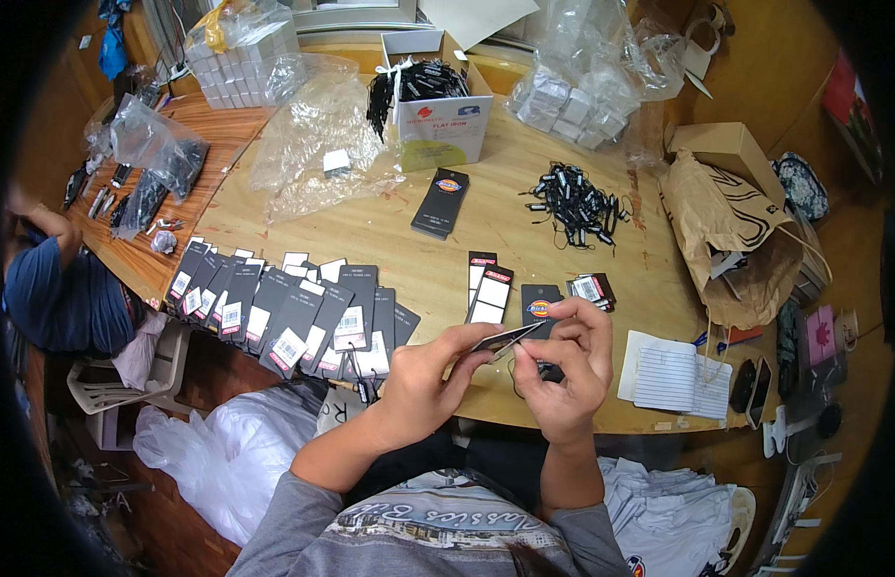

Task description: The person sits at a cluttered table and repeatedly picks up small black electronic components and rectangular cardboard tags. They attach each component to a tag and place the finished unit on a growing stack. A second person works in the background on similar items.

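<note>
The table (366,231) is spreading out in front of the person, its smooth yellowish wood showing reddish scuffs. On the floor to the left, a plastic sack (226,457) is slumping, white, thin and crinkled. The paper bag (699,216) is sagging at the table's right side, brown and creased. Flat black oblongs are overlapping in a row of tags (238,300) along the near left edge, many showing white labels. Farther back, a cardboard box (457,137) is brimming with thin black cords. A lined notebook (665,377) is lying open at the near right, and a tangled cord pile (577,204) is sitting beyond it.

The left hand (423,380) is pinching the tag (505,336), thumb against fingers, at its left end. That stiff, thin card is sticking out over the near edge, its long axis running crosswise, its free end pointing right and slightly away. The right hand (566,370) is holding thumb and forefinger nearly together at its near side; whether they are gripping anything, I cannot tell.
</note>
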A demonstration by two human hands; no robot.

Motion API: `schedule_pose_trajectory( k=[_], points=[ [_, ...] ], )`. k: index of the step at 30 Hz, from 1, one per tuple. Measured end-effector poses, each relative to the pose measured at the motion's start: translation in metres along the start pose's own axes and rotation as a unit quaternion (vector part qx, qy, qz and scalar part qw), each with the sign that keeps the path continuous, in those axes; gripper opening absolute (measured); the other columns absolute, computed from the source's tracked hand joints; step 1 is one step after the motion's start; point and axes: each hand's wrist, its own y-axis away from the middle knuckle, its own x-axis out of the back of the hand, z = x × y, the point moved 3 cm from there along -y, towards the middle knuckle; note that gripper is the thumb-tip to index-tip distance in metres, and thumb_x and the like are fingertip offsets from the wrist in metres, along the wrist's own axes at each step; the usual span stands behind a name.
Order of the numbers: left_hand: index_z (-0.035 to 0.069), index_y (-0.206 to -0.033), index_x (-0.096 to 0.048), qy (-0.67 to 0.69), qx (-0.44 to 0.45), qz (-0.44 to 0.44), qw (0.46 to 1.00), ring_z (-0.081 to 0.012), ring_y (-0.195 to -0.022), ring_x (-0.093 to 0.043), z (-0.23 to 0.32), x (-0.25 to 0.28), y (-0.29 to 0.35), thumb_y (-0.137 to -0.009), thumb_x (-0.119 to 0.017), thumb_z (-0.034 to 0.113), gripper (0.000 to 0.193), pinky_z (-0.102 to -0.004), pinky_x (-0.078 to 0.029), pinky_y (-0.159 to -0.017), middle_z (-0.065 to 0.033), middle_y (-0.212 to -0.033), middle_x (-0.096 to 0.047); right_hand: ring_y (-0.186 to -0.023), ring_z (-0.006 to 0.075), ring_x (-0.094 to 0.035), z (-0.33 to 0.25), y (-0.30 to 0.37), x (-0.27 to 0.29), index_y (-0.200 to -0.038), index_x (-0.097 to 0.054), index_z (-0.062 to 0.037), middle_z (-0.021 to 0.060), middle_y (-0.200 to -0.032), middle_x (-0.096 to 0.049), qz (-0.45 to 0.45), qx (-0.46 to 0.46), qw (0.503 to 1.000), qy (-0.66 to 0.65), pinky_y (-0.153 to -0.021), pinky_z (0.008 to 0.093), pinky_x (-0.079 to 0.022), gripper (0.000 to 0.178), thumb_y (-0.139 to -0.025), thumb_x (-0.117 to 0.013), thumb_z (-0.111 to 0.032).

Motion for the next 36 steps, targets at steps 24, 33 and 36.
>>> schedule_pose_trajectory(
  k=[24, 33, 36],
  points=[
    [-0.004, -0.08, -0.054, 0.128, 0.038, 0.013, 0.991, -0.019, -0.081, -0.057, -0.006, 0.008, 0.001, -0.074, -0.045, -0.011, 0.014, -0.0248, -0.045, -0.07, -0.0183, -0.091, -0.057, -0.053, 0.011, -0.045, -0.005, 0.005, -0.004, -0.069, -0.055, -0.0024, 0.0095, -0.084, -0.049, -0.019, 0.021, 0.999, -0.033, -0.043, 0.021, -0.037, 0.018, -0.057, -0.067, 0.002],
    [-0.001, -0.094, -0.058, 0.057, 0.006, -0.014, 0.998, -0.0182, -0.076, -0.057, 0.012, 0.008, -0.004, -0.068, -0.046, -0.015, 0.032, -0.0238, -0.047, -0.064, -0.013, -0.086, -0.058, -0.066, 0.0151, -0.04, -0.009, 0.012, -0.001, -0.071, -0.056, -0.0036, 0.0078, -0.08, -0.04, 0.009, 0.015, 0.999, 0.027, -0.054, 0.0222, -0.035, 0.019, -0.056, -0.066, 0.002],
    [-0.002, -0.088, -0.059, 0.058, 0.001, 0.012, 0.998, -0.0223, -0.076, -0.059, 0.013, 0.009, -0.001, -0.067, -0.049, -0.013, 0.026, -0.0255, -0.046, -0.064, -0.0158, -0.085, -0.059, -0.066, 0.0155, -0.041, -0.011, 0.012, -0.002, -0.071, -0.055, -0.0031, 0.008, -0.078, -0.041, 0.014, 0.017, 0.999, 0.033, -0.054, 0.0232, -0.036, 0.019, -0.056, -0.066, 0.001]
  ],
)
